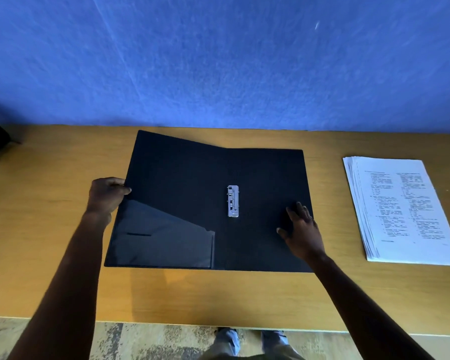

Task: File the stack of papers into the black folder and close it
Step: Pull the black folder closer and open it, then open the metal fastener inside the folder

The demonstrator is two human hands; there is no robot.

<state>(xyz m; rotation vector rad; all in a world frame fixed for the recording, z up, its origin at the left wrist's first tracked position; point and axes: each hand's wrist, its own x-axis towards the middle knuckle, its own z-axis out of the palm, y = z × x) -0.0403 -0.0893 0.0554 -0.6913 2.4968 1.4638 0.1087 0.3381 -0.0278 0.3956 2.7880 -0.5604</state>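
Two-column print on papers (403, 209), unreadable.

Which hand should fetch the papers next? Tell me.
Right. The right hand rests flat on the folder nearest the paper stack; the left hand grips the far cover edge.

Office-like room, wooden desk (63, 229), blue wall (218, 61), printed papers (405, 211)

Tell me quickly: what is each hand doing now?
Left hand: closed on the black folder front cover's edge.
Right hand: open, flat on the folder's right half.
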